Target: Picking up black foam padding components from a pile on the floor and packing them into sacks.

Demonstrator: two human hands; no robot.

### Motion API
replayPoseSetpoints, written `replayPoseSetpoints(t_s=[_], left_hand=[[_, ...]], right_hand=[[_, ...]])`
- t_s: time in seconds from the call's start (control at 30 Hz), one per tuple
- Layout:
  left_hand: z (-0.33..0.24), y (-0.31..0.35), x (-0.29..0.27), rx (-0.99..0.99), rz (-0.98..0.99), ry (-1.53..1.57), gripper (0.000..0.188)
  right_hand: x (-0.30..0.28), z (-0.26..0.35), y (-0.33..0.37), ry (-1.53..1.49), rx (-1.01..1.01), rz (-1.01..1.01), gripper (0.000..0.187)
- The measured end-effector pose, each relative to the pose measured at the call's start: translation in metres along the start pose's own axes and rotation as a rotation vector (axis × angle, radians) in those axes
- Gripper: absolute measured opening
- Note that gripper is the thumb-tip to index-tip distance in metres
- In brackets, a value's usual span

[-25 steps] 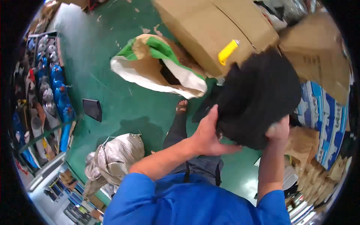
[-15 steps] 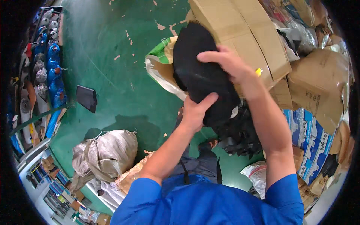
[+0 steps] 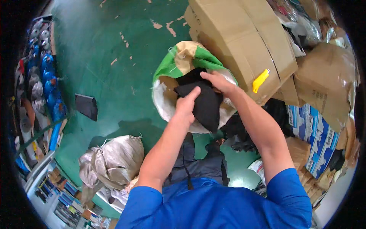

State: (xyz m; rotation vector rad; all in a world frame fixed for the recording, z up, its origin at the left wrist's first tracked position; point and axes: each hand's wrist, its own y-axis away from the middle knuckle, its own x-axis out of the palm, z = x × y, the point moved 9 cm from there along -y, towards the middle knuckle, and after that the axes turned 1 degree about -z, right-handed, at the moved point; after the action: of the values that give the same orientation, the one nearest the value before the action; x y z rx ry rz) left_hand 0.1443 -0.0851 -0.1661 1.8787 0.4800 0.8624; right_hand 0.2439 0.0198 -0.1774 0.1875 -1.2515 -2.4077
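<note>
A bundle of black fabric (image 3: pixel 206 108) is inside the mouth of an open woven sack (image 3: pixel 164 101), white with green and tan parts. My left hand (image 3: pixel 185 105) grips the bundle's left side, its thumb lying on top. On the right, my right hand (image 3: pixel 222 81) holds the far edge, with its fingers partly hidden by the cloth and the sack. More black cloth (image 3: pixel 190 77) shows under the bundle within the sack. How deep the sack's contents go cannot be seen.
A large cardboard box (image 3: pixel 236 42) stands right of the sack, with a yellow-handled cutter (image 3: pixel 261 81) on it. Black scraps (image 3: pixel 238 131) lie below the box. A stuffed pale sack (image 3: pixel 120 156) and a dark flat piece (image 3: pixel 86 107) are on the green floor. Wrapped rolls (image 3: pixel 49 84) line the left.
Both hands have brought the black bundle down and nearer, from above the sack into its mouth. The sack's opening now shows more fully, and the yellow cutter has come into full sight.
</note>
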Motion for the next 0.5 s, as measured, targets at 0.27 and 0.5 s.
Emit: replayPoseSetpoints(t_s=[0.27, 0.5], left_hand=[[-0.028, -0.093, -0.026, 0.087, 0.078, -0.082, 0.044], [0.017, -0.066, -0.004, 0.06, -0.16, -0.341, 0.07]], right_hand=[[-0.025, 0.027, 0.072, -0.363, -0.464, -0.064, 0.042], [-0.072, -0.12, 0.215, -0.604, -0.525, -0.152, 0.041]])
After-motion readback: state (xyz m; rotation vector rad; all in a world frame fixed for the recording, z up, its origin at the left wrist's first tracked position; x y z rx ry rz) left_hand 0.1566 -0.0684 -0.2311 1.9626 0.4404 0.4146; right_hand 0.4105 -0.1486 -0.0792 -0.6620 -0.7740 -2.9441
